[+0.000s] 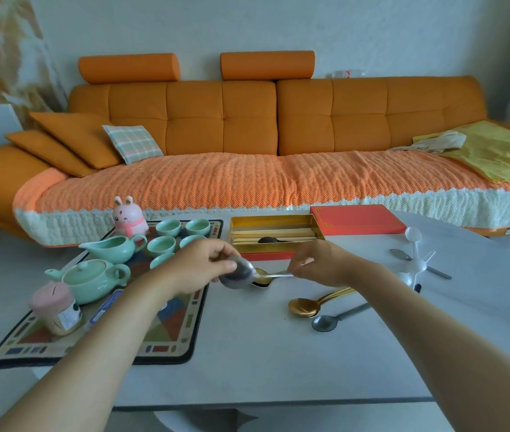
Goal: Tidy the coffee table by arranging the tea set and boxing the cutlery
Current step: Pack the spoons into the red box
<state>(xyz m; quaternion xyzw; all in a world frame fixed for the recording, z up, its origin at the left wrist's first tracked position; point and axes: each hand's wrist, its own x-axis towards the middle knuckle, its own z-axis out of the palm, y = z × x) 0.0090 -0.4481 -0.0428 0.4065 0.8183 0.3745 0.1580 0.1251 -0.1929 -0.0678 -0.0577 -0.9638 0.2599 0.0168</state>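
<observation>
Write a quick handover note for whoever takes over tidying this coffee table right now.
Left hand grips the bowl of a silver spoon; right hand pinches its handle.
Open box holds chopsticks and one dark spoon; red lid lies beside it.
Done: teapot, pitcher and cups sit on the mat.
Left: box the held spoon, gold spoons, grey spoon and far-right spoon, then lid on.

No words, numbers or brand names can be read anywhere. The paper label on the pink-lidded jar carries small dark print and a drawing, too blurred to make out, and the red box lid bears only a thin gold border with corner ornaments. A red band on the bottle behind the sofa is likewise illegible.
</observation>
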